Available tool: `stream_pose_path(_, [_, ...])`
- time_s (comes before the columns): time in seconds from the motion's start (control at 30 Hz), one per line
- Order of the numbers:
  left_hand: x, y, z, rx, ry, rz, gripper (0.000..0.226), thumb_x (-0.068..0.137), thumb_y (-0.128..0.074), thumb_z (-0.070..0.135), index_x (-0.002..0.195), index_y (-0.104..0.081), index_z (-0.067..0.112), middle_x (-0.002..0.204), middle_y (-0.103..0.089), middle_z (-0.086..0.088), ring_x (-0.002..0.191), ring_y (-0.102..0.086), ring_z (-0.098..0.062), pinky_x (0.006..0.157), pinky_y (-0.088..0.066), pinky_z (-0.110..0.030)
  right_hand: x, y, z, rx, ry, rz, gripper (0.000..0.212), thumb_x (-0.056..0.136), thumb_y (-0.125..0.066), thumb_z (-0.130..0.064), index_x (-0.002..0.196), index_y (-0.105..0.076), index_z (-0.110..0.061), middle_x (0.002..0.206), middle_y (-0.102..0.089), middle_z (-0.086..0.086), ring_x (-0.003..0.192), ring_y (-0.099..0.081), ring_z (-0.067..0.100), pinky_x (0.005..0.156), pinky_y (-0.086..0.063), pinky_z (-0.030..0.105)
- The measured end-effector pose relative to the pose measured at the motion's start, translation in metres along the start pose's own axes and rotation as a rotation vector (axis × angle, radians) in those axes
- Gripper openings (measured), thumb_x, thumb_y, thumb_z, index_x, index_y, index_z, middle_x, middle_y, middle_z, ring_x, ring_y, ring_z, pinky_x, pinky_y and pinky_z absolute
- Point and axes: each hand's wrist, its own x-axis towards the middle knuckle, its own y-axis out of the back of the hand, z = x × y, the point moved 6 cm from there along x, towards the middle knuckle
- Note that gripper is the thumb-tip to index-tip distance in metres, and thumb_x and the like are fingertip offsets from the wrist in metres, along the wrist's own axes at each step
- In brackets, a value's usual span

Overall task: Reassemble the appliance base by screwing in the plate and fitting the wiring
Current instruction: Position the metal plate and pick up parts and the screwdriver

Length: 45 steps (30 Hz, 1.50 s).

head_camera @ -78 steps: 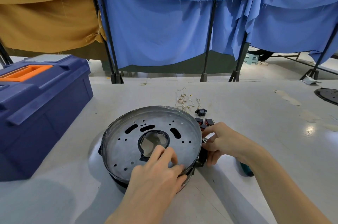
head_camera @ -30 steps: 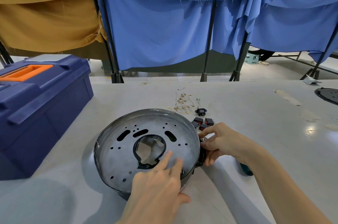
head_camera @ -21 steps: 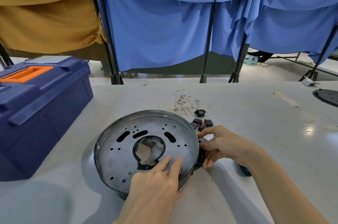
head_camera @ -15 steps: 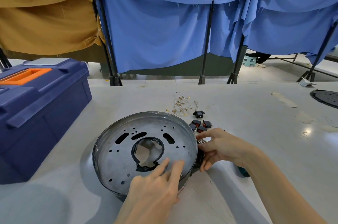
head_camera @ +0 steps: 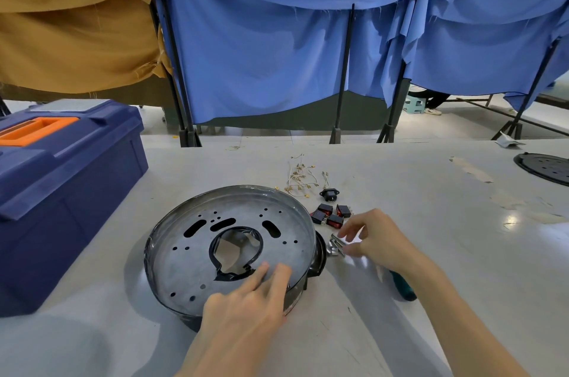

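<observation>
A round black appliance base lies on the table with a grey perforated metal plate set in its top. My left hand rests on the plate's near edge with straight fingers pressing down. My right hand hovers to the right of the base, fingers spread over a small pile of silver screws. Whether a fingertip touches a screw is unclear. A bundle of thin wires with gold terminals lies behind the base.
Several black and red switches and a black socket lie right of the base. A green screwdriver handle shows under my right forearm. A blue toolbox stands at the left. A black disc sits far right.
My right hand has let go of the base's right edge and moved right, fingers opening over the screws. The left hand stayed pressed on the plate.
</observation>
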Motion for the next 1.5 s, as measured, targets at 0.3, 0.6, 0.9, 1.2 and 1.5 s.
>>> stream_pose_path(0.3, [0.000,-0.005,-0.019,-0.084,0.087,-0.018,0.093,0.019,-0.098,0.036,0.091,-0.040,0.023,0.065,-0.065,0.025,0.033,-0.051,-0.003,0.048,0.003,-0.010,0.005,-0.023,-0.009,-0.166,0.044,-0.012,0.017,0.075,-0.079,-0.014,0.075,-0.064,-0.021,0.089,-0.067,0.002,0.091,-0.047,0.018,0.071,-0.039,0.028])
stream_pose_path(0.6, [-0.003,-0.005,-0.019,-0.072,0.032,0.033,0.083,0.029,-0.098,0.036,0.093,-0.048,0.023,0.069,-0.067,0.020,0.047,-0.061,-0.002,0.037,-0.011,-0.013,0.004,-0.019,-0.018,-0.159,0.025,0.019,0.019,0.084,-0.070,-0.006,0.074,-0.061,-0.018,0.093,-0.047,-0.002,0.088,-0.046,0.017,0.068,-0.034,0.025])
stream_pose_path(0.9, [-0.001,0.002,-0.015,0.048,0.007,0.018,0.052,0.030,-0.097,0.036,0.061,-0.060,0.016,0.066,-0.057,0.006,0.054,-0.056,-0.012,0.035,-0.013,-0.018,-0.009,-0.020,-0.033,0.407,-0.082,0.000,0.018,0.088,-0.060,0.008,0.072,-0.066,0.001,0.066,-0.062,0.013,0.056,-0.060,0.018,0.055,-0.054,0.027])
stream_pose_path(1.2, [-0.003,-0.003,-0.011,0.048,-0.015,0.017,0.073,0.013,-0.095,0.030,0.083,-0.079,0.019,0.064,-0.059,0.003,0.073,-0.041,-0.011,0.032,-0.018,-0.018,-0.013,-0.042,-0.032,0.829,-0.260,-0.170,0.027,0.094,-0.049,0.012,0.070,-0.062,0.008,0.058,-0.066,0.014,0.053,-0.067,0.022,0.054,-0.058,0.030])
stream_pose_path(1.5, [0.000,-0.003,-0.018,0.028,0.036,0.031,0.064,0.018,-0.096,0.013,0.079,-0.077,0.018,0.069,-0.060,0.003,0.091,-0.045,-0.011,0.028,-0.023,-0.018,-0.013,-0.048,-0.034,1.190,-0.344,-0.324,0.019,0.093,-0.044,0.016,0.089,-0.062,0.018,0.085,-0.070,0.026,0.072,-0.071,0.039,0.058,-0.060,0.044])
